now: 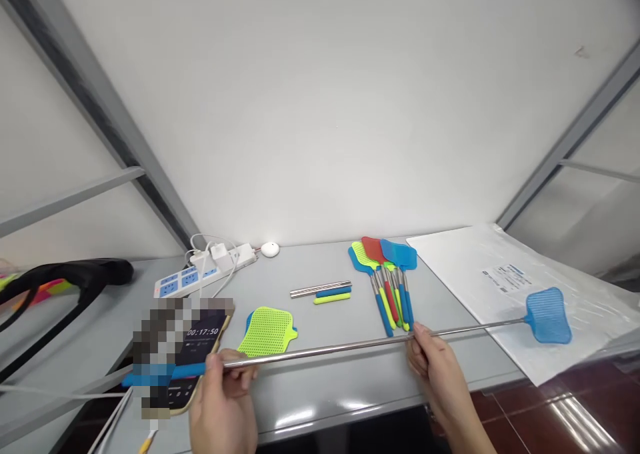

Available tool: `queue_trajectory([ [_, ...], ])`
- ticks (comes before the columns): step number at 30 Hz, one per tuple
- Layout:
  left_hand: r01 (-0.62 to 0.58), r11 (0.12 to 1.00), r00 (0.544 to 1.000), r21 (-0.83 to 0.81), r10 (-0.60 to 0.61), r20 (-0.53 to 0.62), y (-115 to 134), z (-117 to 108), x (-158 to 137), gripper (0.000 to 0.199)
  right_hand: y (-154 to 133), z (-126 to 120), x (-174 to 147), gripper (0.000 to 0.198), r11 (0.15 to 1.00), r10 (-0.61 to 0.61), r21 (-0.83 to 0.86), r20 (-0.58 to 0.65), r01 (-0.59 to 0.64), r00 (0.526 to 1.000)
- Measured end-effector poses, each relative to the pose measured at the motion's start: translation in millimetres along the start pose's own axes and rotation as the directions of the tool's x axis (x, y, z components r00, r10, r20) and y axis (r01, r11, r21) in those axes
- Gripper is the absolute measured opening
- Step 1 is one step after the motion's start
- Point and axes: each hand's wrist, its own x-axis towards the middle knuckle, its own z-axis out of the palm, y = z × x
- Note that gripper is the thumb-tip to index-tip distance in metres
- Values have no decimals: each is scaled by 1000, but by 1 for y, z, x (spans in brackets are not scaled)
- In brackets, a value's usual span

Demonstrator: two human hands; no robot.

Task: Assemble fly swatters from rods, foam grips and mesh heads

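Observation:
Stretched out across my view is a telescopic fly swatter (320, 352) with a long metal rod, a blue handle at the left end and a blue paddle at the right. My left hand (223, 401) is closed around it where the handle meets the rod. My right hand (440, 367) pinches the rod farther along, towards the paddle. Just beyond my left hand lies a loose yellow-green swatter head (267, 331), partly covering a blue one. Behind my right hand rests a group of assembled swatters (390, 287) in blue, green and red.
Metal rods (320, 289) lie mid-table beside loose blue and green handles (333, 295). A phone (200, 347) showing a timer sits at the left, near a power strip (200, 274) with cables. A white plastic package (500, 287) covers the right side. A black strap-like object (75, 281) stands far left.

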Motion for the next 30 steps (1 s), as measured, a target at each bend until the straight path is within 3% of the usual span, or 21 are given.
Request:
queue_trajectory([
  [6, -49, 995, 995, -84, 41, -87, 4, 15, 2, 34, -10, -2, 4, 48, 991, -74, 110, -49, 79, 996],
  [12, 30, 993, 999, -115, -31, -13, -3, 20, -7, 27, -12, -13, 9, 45, 987, -68, 138, -134, 86, 989],
  [16, 91, 969, 992, -229, -110, -69, -4, 15, -3, 32, -14, -17, 8, 44, 981, -63, 170, -166, 92, 984],
  [22, 24, 977, 985, -213, -59, -160, 1, 15, 7, 34, -17, -23, 12, 43, 978, -85, 163, -252, 129, 964],
  [25, -2, 982, 964, -188, -48, -261, -6, 25, -1, 35, -10, -11, 10, 43, 978, -104, 153, -248, 145, 963],
  [27, 53, 987, 951, -150, -96, -295, -13, 36, -13, 34, 0, 4, 4, 45, 985, -100, 117, -198, 125, 975],
  [30, 136, 979, 965, -152, -165, -202, -22, 52, -35, 35, 17, 27, -7, 51, 994, -45, 96, -66, 51, 997],
])
